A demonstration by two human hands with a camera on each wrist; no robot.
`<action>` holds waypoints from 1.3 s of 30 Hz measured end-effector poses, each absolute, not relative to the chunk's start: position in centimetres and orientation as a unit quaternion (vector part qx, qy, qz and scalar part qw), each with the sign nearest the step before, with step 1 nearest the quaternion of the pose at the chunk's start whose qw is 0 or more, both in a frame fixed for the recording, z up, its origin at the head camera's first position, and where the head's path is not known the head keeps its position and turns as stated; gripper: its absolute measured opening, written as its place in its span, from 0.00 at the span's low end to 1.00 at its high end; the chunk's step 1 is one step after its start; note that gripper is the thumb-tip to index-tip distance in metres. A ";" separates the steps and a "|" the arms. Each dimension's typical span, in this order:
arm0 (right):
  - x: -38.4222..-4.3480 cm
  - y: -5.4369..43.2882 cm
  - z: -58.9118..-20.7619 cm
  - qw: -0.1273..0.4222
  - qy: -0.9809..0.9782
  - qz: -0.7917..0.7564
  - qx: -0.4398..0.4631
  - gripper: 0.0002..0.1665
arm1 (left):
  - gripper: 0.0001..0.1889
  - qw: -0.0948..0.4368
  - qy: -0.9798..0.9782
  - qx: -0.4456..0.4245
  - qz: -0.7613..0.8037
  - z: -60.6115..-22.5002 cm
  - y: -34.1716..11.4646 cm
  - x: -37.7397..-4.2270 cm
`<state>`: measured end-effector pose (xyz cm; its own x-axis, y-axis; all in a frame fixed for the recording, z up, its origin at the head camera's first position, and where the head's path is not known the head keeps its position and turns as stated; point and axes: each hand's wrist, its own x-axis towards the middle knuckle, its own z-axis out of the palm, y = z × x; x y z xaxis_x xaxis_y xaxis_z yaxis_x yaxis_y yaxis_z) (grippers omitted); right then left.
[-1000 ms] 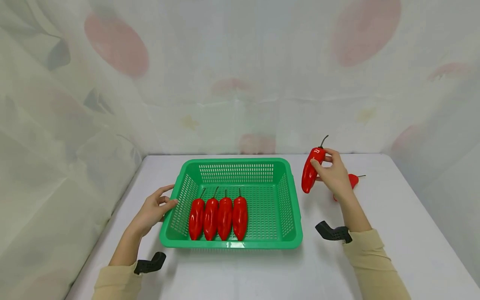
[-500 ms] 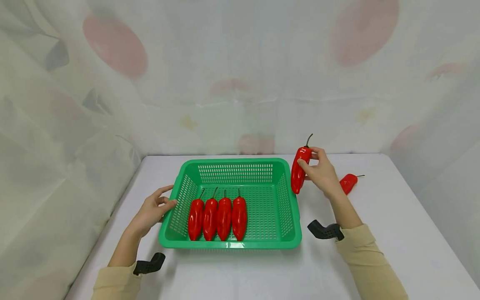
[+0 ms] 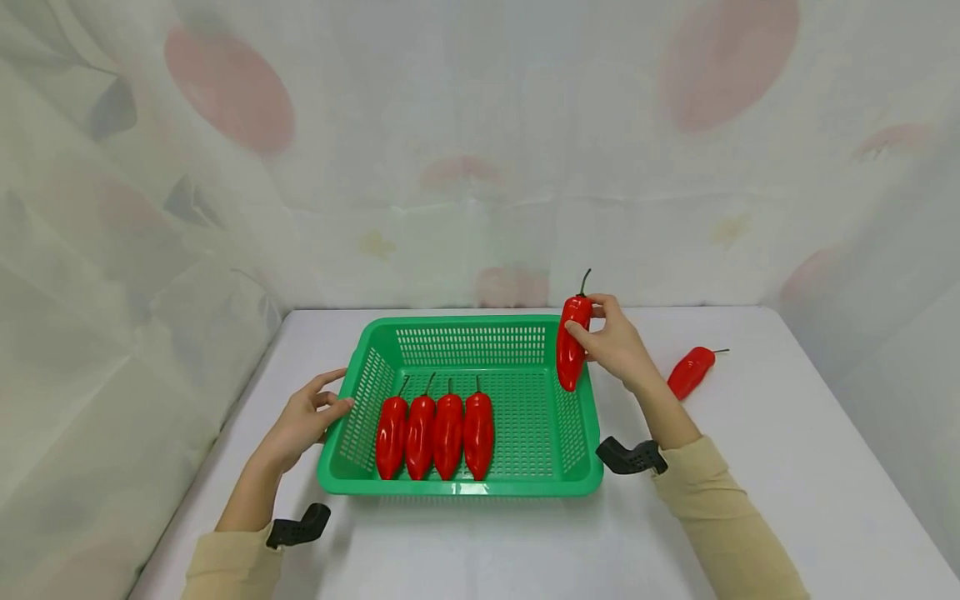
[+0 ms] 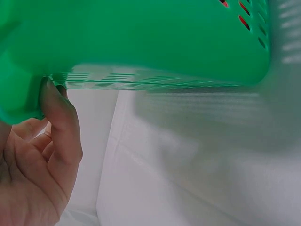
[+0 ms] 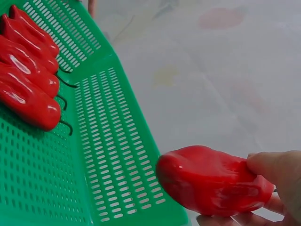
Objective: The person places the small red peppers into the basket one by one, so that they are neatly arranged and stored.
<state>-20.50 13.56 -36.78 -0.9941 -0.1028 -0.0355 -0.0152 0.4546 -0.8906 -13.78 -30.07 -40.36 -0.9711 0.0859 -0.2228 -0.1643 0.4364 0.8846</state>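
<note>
My right hand (image 3: pixel 617 340) pinches a red chili pepper (image 3: pixel 573 343) near its stem end, thumb on one side and fingers on the other. The pepper is held stem up, over the right rear corner of a green plastic basket (image 3: pixel 457 489). In the right wrist view the held pepper (image 5: pixel 211 181) is close to the basket's rim. My left hand (image 3: pixel 302 422) grips the basket's left rim; the left wrist view shows fingers (image 4: pixel 63 125) at the green rim. Several red peppers (image 3: pixel 448 437) lie side by side in the basket's left half, stems pointing away.
One more red pepper (image 3: pixel 692 372) lies on the white table (image 3: pixel 780 450) to the right of the basket. A pale patterned cloth (image 3: pixel 480 150) hangs behind the table and along its sides. The basket's right half shows bare mesh (image 3: pixel 525 433).
My right hand has carried the pepper leftward, from beside the basket to over its right rear corner. The loose pepper on the table has come into full view. My left hand stays put.
</note>
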 end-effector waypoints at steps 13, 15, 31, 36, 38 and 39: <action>-20.8 11.8 -37.0 0.086 0.847 -0.522 -0.056 0.38 | 0.31 0.118 0.838 -0.022 0.532 -39.0 -29.2 -13.2; -20.8 11.4 -37.1 0.094 0.849 -0.516 -0.063 0.39 | 0.31 0.117 0.838 -0.021 0.532 -39.1 -29.3 -13.2; -21.1 8.8 -38.2 0.143 0.854 -0.491 -0.097 0.39 | 0.32 0.115 0.840 -0.016 0.530 -42.0 -31.0 -14.4; -21.1 8.1 -38.5 0.164 0.861 -0.473 -0.093 0.39 | 0.32 0.115 0.839 -0.015 0.531 -41.9 -31.0 -14.4; -21.1 7.9 -38.7 0.176 0.860 -0.469 -0.094 0.39 | 0.32 0.116 0.838 -0.015 0.533 -41.8 -30.9 -14.4; -21.2 7.8 -38.8 0.181 0.861 -0.467 -0.093 0.39 | 0.32 0.117 0.838 -0.014 0.533 -41.6 -30.8 -14.3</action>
<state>-21.16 7.84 -38.81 -0.9171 -0.3288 -0.2253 0.0097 0.5468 -0.8372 -14.29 -30.77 -41.57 -0.9724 0.1009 -0.2105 -0.1481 0.4307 0.8903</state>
